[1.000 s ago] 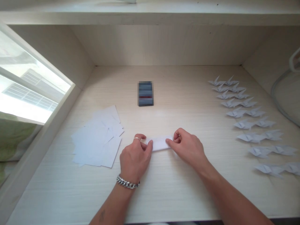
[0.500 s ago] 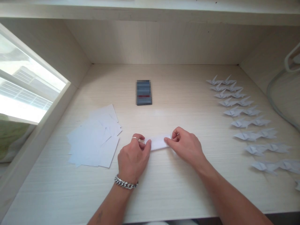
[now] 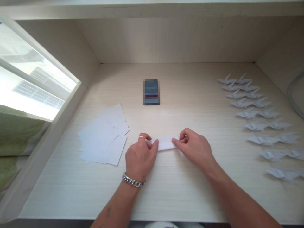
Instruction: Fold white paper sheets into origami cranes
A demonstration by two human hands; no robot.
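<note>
A folded strip of white paper is held between both hands, just above or on the pale wooden desk. My left hand, wearing a ring and a chain bracelet, pinches its left end. At the right end, my right hand grips the strip between thumb and curled fingers. To the left of my hands lies a loose pile of white paper sheets. Rows of folded white paper cranes stand along the right side of the desk.
A dark, blurred-out rectangular object lies toward the back of the desk. On the left is a window with a green cloth below it. A grey cable hangs by the right wall.
The camera view has shifted slightly, so everything appears a little further right. Both hands keep their pinch on the paper strip, with hardly any movement over the desk.
</note>
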